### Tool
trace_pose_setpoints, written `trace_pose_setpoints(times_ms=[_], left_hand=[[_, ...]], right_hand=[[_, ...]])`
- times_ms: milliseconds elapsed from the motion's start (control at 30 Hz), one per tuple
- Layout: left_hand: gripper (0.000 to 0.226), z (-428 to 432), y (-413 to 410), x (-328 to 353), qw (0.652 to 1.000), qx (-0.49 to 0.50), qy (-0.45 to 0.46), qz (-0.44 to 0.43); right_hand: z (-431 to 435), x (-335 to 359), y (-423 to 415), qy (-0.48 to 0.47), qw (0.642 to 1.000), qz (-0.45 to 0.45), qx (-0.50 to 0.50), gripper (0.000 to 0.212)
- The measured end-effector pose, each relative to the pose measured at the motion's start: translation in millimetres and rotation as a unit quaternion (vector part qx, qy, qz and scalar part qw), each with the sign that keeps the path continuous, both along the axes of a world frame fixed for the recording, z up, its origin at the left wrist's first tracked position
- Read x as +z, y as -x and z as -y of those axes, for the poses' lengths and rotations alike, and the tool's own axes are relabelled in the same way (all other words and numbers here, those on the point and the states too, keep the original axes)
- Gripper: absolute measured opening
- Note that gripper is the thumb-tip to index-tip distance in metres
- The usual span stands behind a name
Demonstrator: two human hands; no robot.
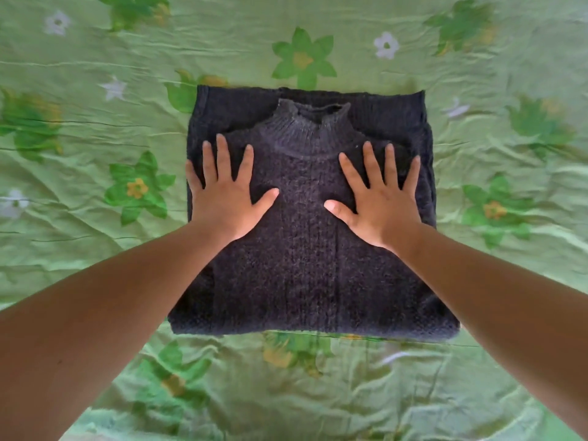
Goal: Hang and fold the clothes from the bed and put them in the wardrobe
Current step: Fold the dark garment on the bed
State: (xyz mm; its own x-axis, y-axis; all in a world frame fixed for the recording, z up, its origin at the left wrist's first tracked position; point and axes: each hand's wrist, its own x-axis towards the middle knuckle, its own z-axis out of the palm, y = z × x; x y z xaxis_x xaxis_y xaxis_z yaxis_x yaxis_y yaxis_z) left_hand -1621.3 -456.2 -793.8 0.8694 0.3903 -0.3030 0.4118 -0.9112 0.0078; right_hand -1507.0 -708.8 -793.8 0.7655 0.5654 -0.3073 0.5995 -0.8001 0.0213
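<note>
Bed (pixel 79 128) w/ wrinkled green sheet, printed w/ green, yellow-centred and white flowers. Dark knit sweater (pixel 305 249) lies folded flat on it, collar on the far side, sheet showing all round it. Creases thickest just beside sweater's near edge.

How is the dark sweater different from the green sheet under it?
The sweater is dark, plain and knitted; the sheet is light green with printed flowers. The sweater is folded into a neat rectangle; the sheet is spread out and wrinkled. Both hands, left and right, press flat on the sweater, not the sheet. Both are cloth.
</note>
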Motion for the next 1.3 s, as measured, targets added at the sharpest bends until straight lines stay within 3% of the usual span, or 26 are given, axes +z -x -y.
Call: trace_pose_setpoints(times_ms=[133,267,400,567,667,733,833,1000,1100,1300], left_hand=[[0.08,-4.8,-22.9,4.0,0.994,-0.08,-0.022,0.07],[0.076,-17.1,-30.6,-13.4,0.997,-0.067,0.01,0.027],[0.074,-21.5,-26.8,-16.1,0.995,-0.08,0.023,0.061],[0.07,-13.2,34.4,0.8,0.992,-0.036,0.043,0.115],[0.08,-3.8,96.0,15.7,0.987,0.051,0.118,0.094],[0.09,2.0,132.1,27.4,0.964,0.139,0.204,0.094],[0.101,9.3,171.0,39.8,0.898,0.272,0.323,0.122],[0.092,19.6,191.7,40.6,0.798,0.417,0.427,0.087],[0.077,21.8,190.2,38.8,0.796,0.404,0.448,0.053],[0.049,34.2,181.1,66.0,0.774,0.376,0.503,0.082]], right_hand=[[-37.9,6.2,-9.4,-0.051,0.995,0.055,0.06,0.082],[-65.7,-10.5,-28.2,-0.024,0.997,-0.041,0.057,0.084],[-71.9,-10.8,-40.6,0.017,0.994,-0.094,0.045,0.091],[-76.5,24.7,-28.7,-0.018,0.992,0.004,0.127,0.079],[-111.3,37.4,-15.9,-0.046,0.978,0.018,0.202,0.074],[-149.1,42.9,-9.8,-0.032,0.958,0.008,0.285,0.086],[-209.8,51.1,-5.4,0.026,0.918,0.012,0.396,0.1],[-270.2,62.0,-4.6,0.165,0.865,0.058,0.47,0.075],[-276.5,70.2,-4.5,0.191,0.853,0.054,0.482,0.065],[-240.9,98.4,-15.3,0.168,0.868,0.065,0.463,0.045]])
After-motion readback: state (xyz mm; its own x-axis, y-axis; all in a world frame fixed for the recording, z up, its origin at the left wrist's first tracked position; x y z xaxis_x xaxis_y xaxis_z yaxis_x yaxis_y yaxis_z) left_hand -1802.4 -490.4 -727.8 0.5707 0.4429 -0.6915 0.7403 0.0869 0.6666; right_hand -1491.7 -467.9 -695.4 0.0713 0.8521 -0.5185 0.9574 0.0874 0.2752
